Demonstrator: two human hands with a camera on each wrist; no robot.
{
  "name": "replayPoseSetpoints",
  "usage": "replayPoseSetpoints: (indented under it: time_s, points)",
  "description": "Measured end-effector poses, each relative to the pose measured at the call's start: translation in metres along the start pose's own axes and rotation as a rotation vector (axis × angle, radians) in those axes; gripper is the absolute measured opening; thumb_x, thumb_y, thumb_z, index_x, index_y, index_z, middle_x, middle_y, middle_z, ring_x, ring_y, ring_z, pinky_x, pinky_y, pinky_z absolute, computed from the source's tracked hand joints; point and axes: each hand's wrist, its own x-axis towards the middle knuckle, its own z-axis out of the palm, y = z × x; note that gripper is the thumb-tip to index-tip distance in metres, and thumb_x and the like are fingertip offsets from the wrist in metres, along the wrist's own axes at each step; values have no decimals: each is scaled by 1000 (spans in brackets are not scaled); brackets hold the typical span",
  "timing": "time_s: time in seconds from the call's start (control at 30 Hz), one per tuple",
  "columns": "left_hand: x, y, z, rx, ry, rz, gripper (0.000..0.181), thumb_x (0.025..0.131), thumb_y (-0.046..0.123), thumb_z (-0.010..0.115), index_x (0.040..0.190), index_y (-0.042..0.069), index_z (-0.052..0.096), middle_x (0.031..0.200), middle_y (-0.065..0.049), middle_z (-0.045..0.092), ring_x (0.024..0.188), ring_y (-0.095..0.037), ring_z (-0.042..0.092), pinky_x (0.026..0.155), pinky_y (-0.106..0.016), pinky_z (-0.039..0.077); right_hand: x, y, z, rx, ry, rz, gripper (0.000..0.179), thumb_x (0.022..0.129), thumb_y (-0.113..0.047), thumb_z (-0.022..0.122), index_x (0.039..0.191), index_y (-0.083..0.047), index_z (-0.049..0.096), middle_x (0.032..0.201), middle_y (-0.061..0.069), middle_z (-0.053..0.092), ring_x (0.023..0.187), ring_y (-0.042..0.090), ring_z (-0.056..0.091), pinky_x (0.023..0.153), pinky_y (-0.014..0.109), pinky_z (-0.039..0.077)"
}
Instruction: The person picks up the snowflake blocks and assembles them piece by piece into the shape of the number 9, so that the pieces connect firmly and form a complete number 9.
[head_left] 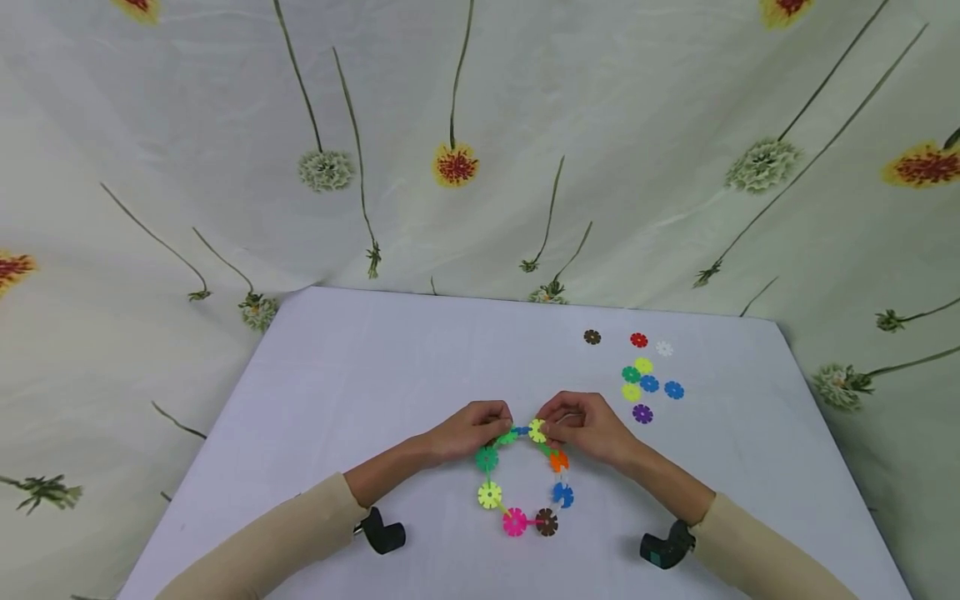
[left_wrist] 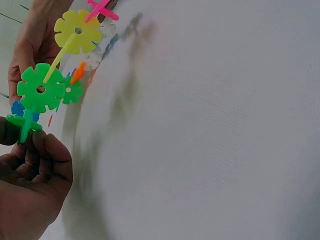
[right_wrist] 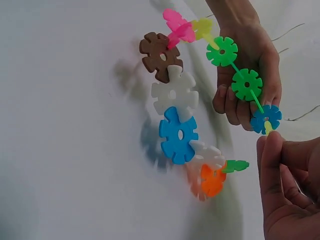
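Observation:
A chain of colourful notched plastic flower discs (head_left: 514, 522) curves into a near ring above the white table. At its far side my left hand (head_left: 471, 429) pinches a green disc (left_wrist: 25, 125). Opposite, the thumb and finger of my right hand (head_left: 588, 425) pinch a yellow disc (head_left: 537, 431), seen edge-on in the right wrist view. A blue disc (right_wrist: 266, 119) links these two. The chain's other end has a green disc (right_wrist: 236, 166) slotted to an orange disc (right_wrist: 213, 181); a gap shows between that green disc and the yellow one. Brown, white and pink discs also belong to the chain.
Loose discs lie at the back right: a brown disc (head_left: 592, 337), a red disc (head_left: 638, 340), a white disc (head_left: 664, 348), a purple disc (head_left: 642, 413) and several others. A flower-printed cloth (head_left: 420, 225) hangs behind the table (head_left: 360, 358).

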Motion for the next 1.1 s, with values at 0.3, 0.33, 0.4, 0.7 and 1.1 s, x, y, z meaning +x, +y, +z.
replayPoseSetpoints:
  time_s: [0.3, 0.33, 0.4, 0.7, 1.1]
  points:
    - [1, 0, 2, 41, 28, 12, 22, 112, 20, 53, 108, 1, 65, 77, 5, 51, 71, -6, 49, 69, -19, 43, -1, -2, 7, -9, 67, 34, 20, 99, -11, 77, 113, 2, 73, 99, 20, 78, 82, 22, 78, 78, 23, 64]
    - [1, 0, 3, 44, 31, 17, 22, 111, 19, 54, 108, 1, 65, 78, 4, 52, 72, -7, 49, 69, -19, 43, -1, -2, 7, -11, 71, 36, 20, 98, -11, 77, 113, 2, 73, 99, 20, 78, 81, 23, 78, 78, 24, 64]
    - [1, 0, 4, 69, 45, 22, 21, 111, 19, 55, 107, 2, 66, 78, 4, 52, 72, -7, 49, 70, -20, 43, -2, -3, 8, -16, 74, 35, 19, 98, -11, 78, 112, 2, 74, 98, 19, 78, 81, 24, 78, 77, 24, 64]
    - [0, 0, 2, 91, 23, 19, 19, 111, 18, 55, 107, 4, 66, 77, 2, 55, 72, -8, 51, 72, -21, 45, 0, -5, 9, -102, 81, 12, 15, 99, -16, 78, 111, -7, 77, 97, 12, 80, 81, 25, 78, 76, 24, 63]
    - [-5, -7, -14, 24, 35, -36, 20, 112, 20, 55, 107, 4, 65, 81, 1, 62, 75, -11, 59, 75, -23, 53, -20, 2, -12, -520, 50, -88, 25, 99, -25, 77, 122, -16, 72, 113, -3, 75, 97, 10, 66, 81, 23, 56]
